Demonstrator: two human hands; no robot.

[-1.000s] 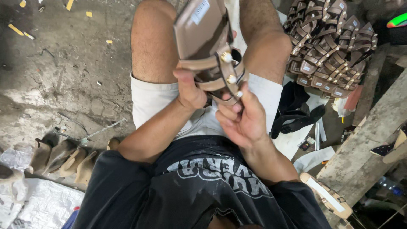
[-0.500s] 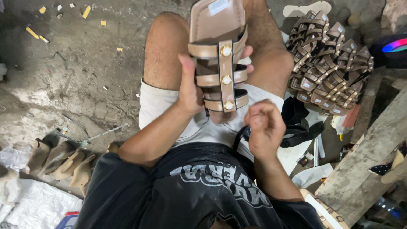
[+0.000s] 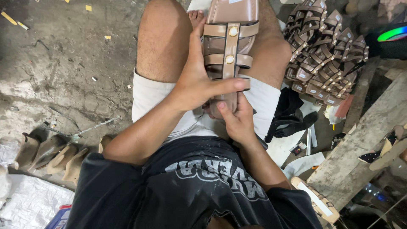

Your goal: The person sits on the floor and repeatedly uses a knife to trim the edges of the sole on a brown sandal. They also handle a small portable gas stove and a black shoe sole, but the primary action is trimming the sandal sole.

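Noted at right: a heap of strapped tan sandal uppers (image 3: 326, 59) beside a wooden plank (image 3: 360, 148), black straps (image 3: 288, 118) below; at left, a row of shoe lasts (image 3: 46, 152) on concrete floor (image 3: 55, 63).

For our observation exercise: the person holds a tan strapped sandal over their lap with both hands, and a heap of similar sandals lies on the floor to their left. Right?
Not quite. The head view shows the heap of sandals to the person's right. The rest holds: left hand and right hand hold the tan sandal.

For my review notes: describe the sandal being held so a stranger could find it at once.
Look at the seated person's bare knees. Above the lap, the left hand and right hand grip one tan strappy sandal with round gold studs. Unlike the stacked sandal pile to the right, it is alone and in hand.
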